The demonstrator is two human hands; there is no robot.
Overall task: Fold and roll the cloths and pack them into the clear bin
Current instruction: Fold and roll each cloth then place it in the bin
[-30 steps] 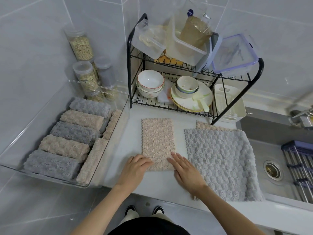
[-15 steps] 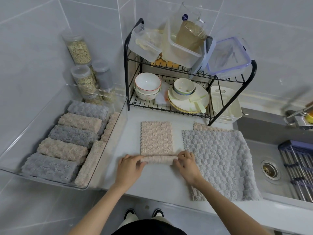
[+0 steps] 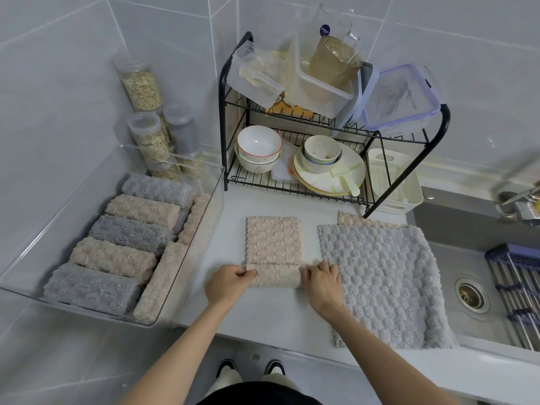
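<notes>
Grey cloth (image 3: pixel 382 287) beside right hand (image 3: pixel 321 283)

Clear bin (image 3: pixel 217 194): one. Rolls inside it, seven counted: three grey rolls (image 3: pixel 90 287), four beige rolls (image 3: pixel 114 257). Cloths on the counter (image 3: pixel 263 311), three: one part-rolled beige cloth (image 3: pixel 273 244), one flat grey cloth (image 3: pixel 380 282), one further beige cloth (image 3: pixel 349 219) seen only as a corner beneath the grey. Hands, two: left hand (image 3: pixel 226 283), right hand (image 3: pixel 321 280). Dish rack (image 3: pixel 222 127): one, two tiers. Lidded jars (image 3: pixel 141 83) behind the bin: count unclear.
</notes>
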